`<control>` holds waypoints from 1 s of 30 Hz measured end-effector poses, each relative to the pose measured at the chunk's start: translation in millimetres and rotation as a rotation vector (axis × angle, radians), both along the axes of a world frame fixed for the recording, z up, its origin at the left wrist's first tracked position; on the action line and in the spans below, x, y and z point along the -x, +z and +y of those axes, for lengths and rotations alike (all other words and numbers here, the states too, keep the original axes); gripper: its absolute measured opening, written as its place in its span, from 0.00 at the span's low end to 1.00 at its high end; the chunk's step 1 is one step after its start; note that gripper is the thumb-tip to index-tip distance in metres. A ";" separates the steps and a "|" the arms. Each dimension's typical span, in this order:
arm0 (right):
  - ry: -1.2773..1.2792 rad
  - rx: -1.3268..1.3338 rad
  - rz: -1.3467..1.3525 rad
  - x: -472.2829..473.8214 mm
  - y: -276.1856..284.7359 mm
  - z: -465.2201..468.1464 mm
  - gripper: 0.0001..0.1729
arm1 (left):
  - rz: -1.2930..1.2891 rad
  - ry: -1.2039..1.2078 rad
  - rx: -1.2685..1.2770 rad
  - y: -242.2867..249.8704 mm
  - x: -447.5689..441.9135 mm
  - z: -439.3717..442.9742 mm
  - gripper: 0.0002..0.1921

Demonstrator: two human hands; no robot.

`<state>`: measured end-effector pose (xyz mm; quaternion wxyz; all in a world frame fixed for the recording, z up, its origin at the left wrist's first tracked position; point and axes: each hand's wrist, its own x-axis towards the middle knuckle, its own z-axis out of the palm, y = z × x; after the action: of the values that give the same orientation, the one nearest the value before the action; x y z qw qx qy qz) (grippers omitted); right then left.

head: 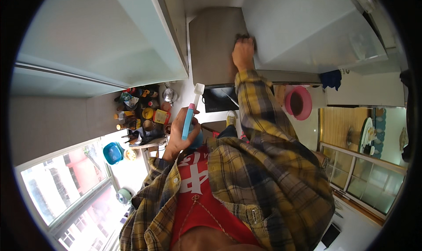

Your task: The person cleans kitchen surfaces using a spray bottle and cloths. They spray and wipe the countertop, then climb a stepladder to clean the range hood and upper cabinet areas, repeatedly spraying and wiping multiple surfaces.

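My left hand (181,130) grips a light-blue handle (188,124) with a pink collar and a white, scoop-like head (198,88) pointing away from me. Beneath that hand shows part of a blue round object (197,138), mostly hidden; whether the hand also holds it is unclear. With the arm stretched far out, my right hand (243,53) presses a dark scrubbing pad (242,36) against the grey metal surface of a range hood (214,46), near the edge of its pale upper panel. The pad is blurred and largely covered by the fingers.
Below the hood lies a black glass cooktop (217,101). A metal kettle (169,94) and several bottles and jars (148,114) stand to the left, under wall cabinets (108,36). A pink basin (308,102) and hanging dark-blue cloth (330,79) are right. My yellow shoe (230,119) shows below.
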<state>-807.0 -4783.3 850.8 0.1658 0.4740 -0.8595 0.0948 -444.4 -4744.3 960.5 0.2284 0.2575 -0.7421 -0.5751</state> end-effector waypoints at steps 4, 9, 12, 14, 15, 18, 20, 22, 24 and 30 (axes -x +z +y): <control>0.116 0.153 0.020 -55.2 9.5 92.6 0.17 | 0.044 0.049 -0.033 2.3 -3.4 -0.5 0.18; -0.077 0.021 -0.117 -65.9 53.8 112.5 0.19 | 0.045 0.017 -0.024 1.3 1.8 -7.0 0.18; 0.238 0.175 -0.167 -91.6 47.6 69.2 0.14 | 0.037 -0.019 -0.031 -2.2 14.3 -10.3 0.17; 0.273 0.233 -0.150 -92.1 32.5 51.8 0.12 | 0.043 -0.028 -0.118 -4.5 19.5 -7.6 0.16; 0.239 0.204 -0.157 -90.9 21.8 45.2 0.12 | 0.057 -0.023 -0.087 -5.4 21.3 -7.0 0.16; 0.011 0.182 0.179 -25.8 6.6 34.6 0.10 | 0.066 -0.005 -0.063 -7.5 22.7 -5.6 0.16; 0.070 -0.045 0.221 10.3 1.3 14.8 0.08 | 0.027 -0.005 -0.074 -6.8 20.6 -4.5 0.17; 0.098 -0.102 0.260 31.2 4.0 -11.0 0.07 | 0.003 0.013 -0.027 -3.6 17.1 -1.8 0.17; 0.006 -0.083 0.178 29.9 9.4 -22.4 0.08 | -0.007 0.019 0.001 0.6 13.8 3.5 0.19; 0.052 0.040 0.080 -31.3 13.5 80.2 0.08 | -0.019 0.035 -0.063 9.1 0.6 10.1 0.15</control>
<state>-775.7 -4703.1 864.3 0.2070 0.4962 -0.8375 0.0974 -445.0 -4734.2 969.6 0.2230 0.2831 -0.7211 -0.5917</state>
